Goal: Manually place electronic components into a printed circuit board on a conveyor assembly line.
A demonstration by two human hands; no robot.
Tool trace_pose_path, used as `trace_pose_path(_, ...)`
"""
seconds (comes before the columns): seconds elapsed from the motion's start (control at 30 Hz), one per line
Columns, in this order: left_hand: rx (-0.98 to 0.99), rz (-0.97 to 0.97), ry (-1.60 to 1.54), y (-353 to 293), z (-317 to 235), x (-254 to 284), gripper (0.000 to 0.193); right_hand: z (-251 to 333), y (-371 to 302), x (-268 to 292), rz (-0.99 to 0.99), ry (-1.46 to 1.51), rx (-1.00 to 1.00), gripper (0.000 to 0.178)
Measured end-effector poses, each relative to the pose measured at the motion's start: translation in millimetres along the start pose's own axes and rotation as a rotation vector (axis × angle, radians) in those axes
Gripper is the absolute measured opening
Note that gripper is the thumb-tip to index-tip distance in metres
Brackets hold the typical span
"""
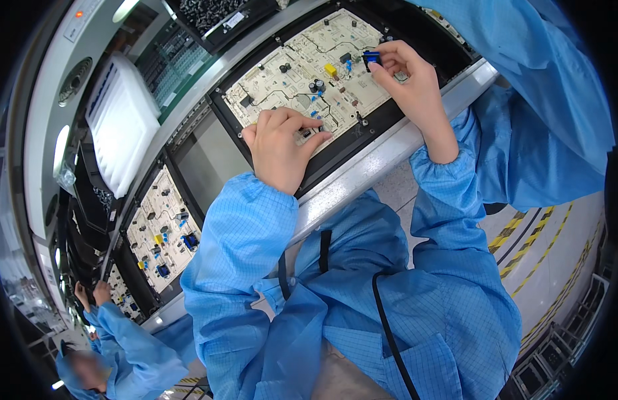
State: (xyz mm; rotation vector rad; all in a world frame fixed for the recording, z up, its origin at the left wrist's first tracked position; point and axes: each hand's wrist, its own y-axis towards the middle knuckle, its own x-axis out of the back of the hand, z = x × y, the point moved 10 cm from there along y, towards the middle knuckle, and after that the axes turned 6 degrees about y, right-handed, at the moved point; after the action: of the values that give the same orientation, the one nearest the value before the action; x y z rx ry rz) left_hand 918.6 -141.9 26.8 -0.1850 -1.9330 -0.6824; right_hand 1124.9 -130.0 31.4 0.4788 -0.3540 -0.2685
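A pale circuit board (pixel 275 77) fitted with small parts lies in a black frame in front of me. My right hand (pixel 415 83) pinches a blue block-shaped component (pixel 371 59) between thumb and fingers, at the board's right part. Over the near left part of the board, my left hand (pixel 281 147) has thumb and forefinger curled close together around a small dark part; whether it grips that part cannot be made out. A yellow component (pixel 331 69) and several black cylindrical capacitors (pixel 316 86) stand on the board between my hands.
A metal rail (pixel 362 163) runs along the near edge. Further left, another framed board (pixel 163 230) carries blue and yellow parts. A white tray (pixel 122 123) and a black bin (pixel 212 20) of small dark parts stand beyond. Co-workers' blue sleeves (pixel 139 340) show at lower left and upper right.
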Motion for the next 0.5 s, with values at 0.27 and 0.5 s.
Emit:
trace_pose_path(0.27, 0.036, 0.064, -0.013, 1, 3, -6, 0.020, -3, 1, 2, 0.001, 0.015, -0.016, 0.021)
trace_pose_path(0.5, -0.021, 0.035, 0.054, 3, -5, 1, 0.020, -2, 2, 3, 0.012, 0.023, -0.005, 0.021)
